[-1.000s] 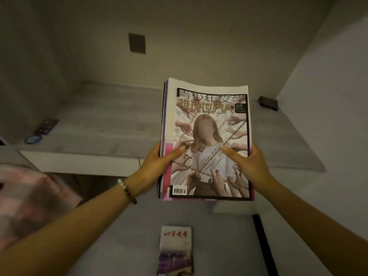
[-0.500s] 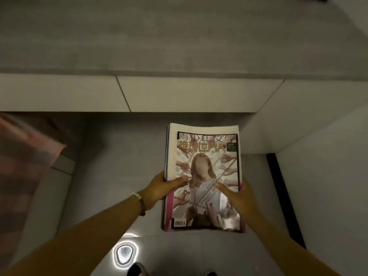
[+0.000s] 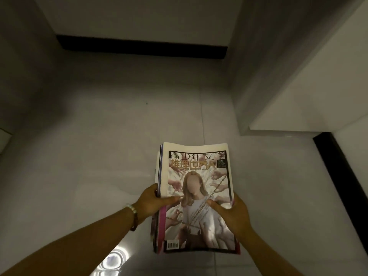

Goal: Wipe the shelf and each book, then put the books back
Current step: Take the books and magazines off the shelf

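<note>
Both hands, left [image 3: 151, 202] and right [image 3: 233, 211], clamped the magazine stack [image 3: 196, 198] by its sides, thumbs on top, low over the floor [image 3: 99, 156], likely to set it down.

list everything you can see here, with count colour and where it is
stack of magazines: one stack, exact number unclear; top cover pale with a black border and pink edge; centre, held over the floor
floor: one, glossy light grey tiles, fills the middle
baseboards: two strips, black, far edge and right edge
walls: white, top and right
light reflection: one, white, on the floor bottom left
bracelet: one, white and dark beads, left wrist
left hand: grips the stack's left edge
right hand: grips the right edge
</note>
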The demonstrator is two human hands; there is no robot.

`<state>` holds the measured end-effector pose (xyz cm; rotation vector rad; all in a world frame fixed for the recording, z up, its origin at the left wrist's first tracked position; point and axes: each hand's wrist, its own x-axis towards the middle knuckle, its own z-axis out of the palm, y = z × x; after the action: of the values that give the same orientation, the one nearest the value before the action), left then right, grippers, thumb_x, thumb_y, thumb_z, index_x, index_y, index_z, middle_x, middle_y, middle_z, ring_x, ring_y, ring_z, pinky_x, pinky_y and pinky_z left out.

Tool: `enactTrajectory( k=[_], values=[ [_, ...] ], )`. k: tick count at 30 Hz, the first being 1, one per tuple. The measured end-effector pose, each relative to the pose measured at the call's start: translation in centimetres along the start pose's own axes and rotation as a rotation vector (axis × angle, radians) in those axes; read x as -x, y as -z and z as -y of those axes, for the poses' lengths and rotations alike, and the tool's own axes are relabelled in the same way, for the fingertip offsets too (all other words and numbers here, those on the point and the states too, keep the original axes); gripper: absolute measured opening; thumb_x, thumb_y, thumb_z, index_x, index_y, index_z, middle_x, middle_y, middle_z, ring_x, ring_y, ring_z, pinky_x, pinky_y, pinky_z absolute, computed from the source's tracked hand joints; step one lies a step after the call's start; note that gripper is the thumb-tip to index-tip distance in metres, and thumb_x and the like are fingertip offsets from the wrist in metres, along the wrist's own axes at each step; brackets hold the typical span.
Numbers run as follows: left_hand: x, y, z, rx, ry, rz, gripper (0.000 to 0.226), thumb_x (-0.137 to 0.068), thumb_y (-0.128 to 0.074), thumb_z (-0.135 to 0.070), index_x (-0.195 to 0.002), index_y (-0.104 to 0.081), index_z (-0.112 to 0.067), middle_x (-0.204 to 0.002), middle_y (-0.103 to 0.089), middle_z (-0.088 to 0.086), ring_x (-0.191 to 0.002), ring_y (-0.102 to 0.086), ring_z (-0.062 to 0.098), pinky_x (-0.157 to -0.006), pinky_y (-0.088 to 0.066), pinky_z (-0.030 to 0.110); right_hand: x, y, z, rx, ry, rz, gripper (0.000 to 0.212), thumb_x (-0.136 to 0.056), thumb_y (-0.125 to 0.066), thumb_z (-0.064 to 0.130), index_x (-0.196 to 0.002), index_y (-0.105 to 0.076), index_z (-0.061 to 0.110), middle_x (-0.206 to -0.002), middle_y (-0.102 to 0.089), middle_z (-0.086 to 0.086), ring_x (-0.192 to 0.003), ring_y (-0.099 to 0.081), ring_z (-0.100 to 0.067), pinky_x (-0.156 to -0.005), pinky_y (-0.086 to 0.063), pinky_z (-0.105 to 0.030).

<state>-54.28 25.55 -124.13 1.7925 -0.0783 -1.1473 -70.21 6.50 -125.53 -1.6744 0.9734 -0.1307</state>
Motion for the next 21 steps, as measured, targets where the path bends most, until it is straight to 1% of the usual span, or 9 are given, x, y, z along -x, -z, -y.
enactTrajectory(
  k=[2, 5, 6, 8, 9, 10, 14, 18, 21],
  values=[
    [-2.0, 0.1, 1.3, -0.038, -0.027, 0.008, 0.045, -0.073, -0.08, -0.025, -0.114, -0.061, -0.022, -0.104, -0.069, -0.005, -0.092, -0.066, 0.006, -0.066, -0.05, 0.01, -1.7, -0.9, -2.0, -0.008, 0.033, 0.002, 0.033, -0.069, -0.085, 0.015, -0.095, -0.065, 0.014, -0.075, -0.074, 0.002, -0.078, -0.068, 0.0, -0.066, -0.045, -0.003],
    [-3.8, 0.7, 2.4, -0.113, -0.053, 0.032, 0.031, -0.074, -0.078, -0.027, -0.1, -0.061, -0.032, -0.096, -0.069, -0.01, -0.082, -0.066, 0.0, -0.063, -0.049, 0.01, -3.5, -2.1, -4.4, -0.002, 0.045, 0.024, 0.029, -0.067, -0.085, 0.02, -0.09, -0.067, 0.016, -0.075, -0.073, 0.007, -0.077, -0.069, -0.002, -0.069, -0.049, -0.01],
    [-4.1, 0.9, 2.7, -0.136, -0.058, 0.037, 0.029, -0.075, -0.077, -0.029, -0.098, -0.06, -0.034, -0.095, -0.069, -0.01, -0.082, -0.067, 0.002, -0.064, -0.05, 0.012, -4.0, -2.5, -5.0, -0.001, 0.035, 0.026, 0.029, -0.065, -0.085, 0.025, -0.087, -0.069, 0.015, -0.076, -0.074, 0.008, -0.077, -0.069, -0.005, -0.071, -0.052, -0.016],
    [-4.7, 1.4, 3.4, -0.159, -0.072, 0.04, 0.028, -0.076, -0.076, -0.031, -0.097, -0.06, -0.035, -0.093, -0.07, -0.011, -0.082, -0.067, 0.003, -0.065, -0.051, 0.013, -4.6, -3.2, -6.0, -0.02, 0.011, 0.031, 0.039, -0.059, -0.084, 0.038, -0.086, -0.07, 0.013, -0.079, -0.074, 0.007, -0.077, -0.071, -0.011, -0.074, -0.057, -0.032],
    [-5.0, 1.6, 3.7, -0.164, -0.082, 0.045, 0.027, -0.076, -0.076, -0.031, -0.098, -0.06, -0.035, -0.092, -0.07, -0.011, -0.08, -0.067, 0.003, -0.065, -0.051, 0.014, -4.8, -3.4, -6.4, -0.027, 0.011, 0.029, 0.043, -0.058, -0.083, 0.041, -0.088, -0.069, 0.013, -0.08, -0.074, 0.007, -0.078, -0.071, -0.012, -0.074, -0.058, -0.036],
    [-5.1, 1.8, 3.9, -0.168, -0.091, 0.048, 0.027, -0.076, -0.075, -0.031, -0.098, -0.06, -0.035, -0.091, -0.07, -0.012, -0.079, -0.068, 0.002, -0.065, -0.051, 0.014, -4.9, -3.6, -6.5, -0.03, 0.024, 0.024, 0.043, -0.059, -0.083, 0.04, -0.089, -0.069, 0.014, -0.08, -0.074, 0.007, -0.078, -0.071, -0.012, -0.072, -0.058, -0.035],
    [-5.3, 2.3, 4.2, -0.176, -0.108, 0.048, 0.022, -0.078, -0.074, -0.028, -0.092, -0.059, -0.035, -0.077, -0.07, -0.019, -0.073, -0.068, 0.0, -0.063, -0.051, 0.012, -5.0, -4.1, -6.4, -0.029, 0.065, 0.019, 0.03, -0.068, -0.084, 0.025, -0.089, -0.068, 0.011, -0.078, -0.073, 0.007, -0.07, -0.071, -0.013, -0.053, -0.055, -0.025],
    [-5.4, 2.3, 4.3, -0.231, -0.116, 0.057, 0.021, -0.079, -0.072, -0.034, -0.095, -0.058, -0.034, -0.094, -0.071, -0.007, -0.083, -0.069, 0.01, -0.07, -0.055, 0.02, -5.0, -4.1, -6.3, -0.016, 0.058, 0.03, 0.029, -0.069, -0.083, 0.027, -0.089, -0.07, 0.011, -0.08, -0.073, 0.005, -0.072, -0.07, -0.009, -0.052, -0.052, -0.019],
    [-5.7, 2.5, 4.4, -0.271, -0.125, 0.063, 0.02, -0.081, -0.071, -0.033, -0.096, -0.059, -0.03, -0.094, -0.071, -0.001, -0.08, -0.069, 0.012, -0.066, -0.055, 0.019, -4.8, -4.1, -6.2, -0.007, 0.061, 0.027, 0.027, -0.069, -0.083, 0.026, -0.088, -0.069, 0.011, -0.082, -0.073, 0.004, -0.072, -0.07, -0.008, -0.052, -0.051, -0.017]
  ],
)
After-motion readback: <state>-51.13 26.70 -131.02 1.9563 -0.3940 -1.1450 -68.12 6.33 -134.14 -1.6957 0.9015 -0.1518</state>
